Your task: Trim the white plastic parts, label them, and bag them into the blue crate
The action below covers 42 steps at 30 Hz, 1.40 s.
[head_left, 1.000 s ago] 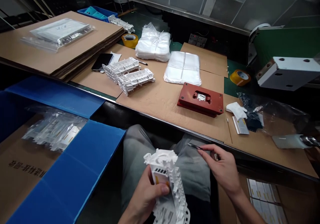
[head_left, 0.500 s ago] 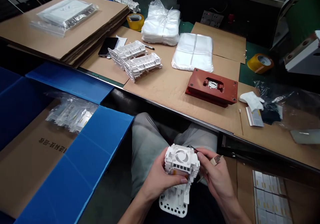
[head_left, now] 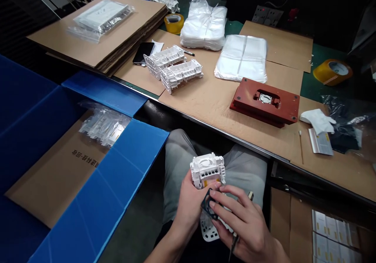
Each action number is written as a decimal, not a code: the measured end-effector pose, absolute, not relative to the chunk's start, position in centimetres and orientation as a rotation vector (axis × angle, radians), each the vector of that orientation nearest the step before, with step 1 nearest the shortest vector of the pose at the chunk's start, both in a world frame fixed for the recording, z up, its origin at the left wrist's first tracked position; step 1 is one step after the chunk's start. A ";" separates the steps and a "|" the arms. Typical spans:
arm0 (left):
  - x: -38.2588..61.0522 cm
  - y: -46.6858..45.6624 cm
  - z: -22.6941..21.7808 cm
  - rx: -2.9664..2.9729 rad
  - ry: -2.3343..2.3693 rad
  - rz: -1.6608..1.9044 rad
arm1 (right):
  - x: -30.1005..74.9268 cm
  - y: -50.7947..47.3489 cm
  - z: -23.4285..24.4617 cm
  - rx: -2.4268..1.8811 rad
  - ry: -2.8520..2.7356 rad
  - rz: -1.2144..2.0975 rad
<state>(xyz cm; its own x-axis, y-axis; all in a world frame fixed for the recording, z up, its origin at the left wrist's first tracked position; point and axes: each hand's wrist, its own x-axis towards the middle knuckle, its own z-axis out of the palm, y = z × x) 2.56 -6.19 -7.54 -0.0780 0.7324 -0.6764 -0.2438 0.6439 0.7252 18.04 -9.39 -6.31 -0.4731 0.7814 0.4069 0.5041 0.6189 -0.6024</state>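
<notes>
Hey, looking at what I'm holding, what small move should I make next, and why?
I'd probably lay down the slim tool next. Your right hand seems to hold it while also fingering the dark flat piece, so freeing that hand may give finer control. Your left hand is steadying the white plastic housing.

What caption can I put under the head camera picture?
Left hand grips a white plastic housing; right hand fingers a dark, holed plate.
</notes>
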 end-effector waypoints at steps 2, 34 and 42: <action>2.3 -6.3 -7.4 0.422 1.433 0.852 | 18.2 -9.1 -5.9 -0.988 -2.208 0.560; 0.9 -7.9 -8.7 1.465 1.359 1.255 | 16.8 -9.6 -4.3 -1.385 -0.708 1.611; 1.1 -8.2 -8.7 1.486 1.366 1.331 | 15.5 -9.3 -4.5 -1.338 -0.610 1.656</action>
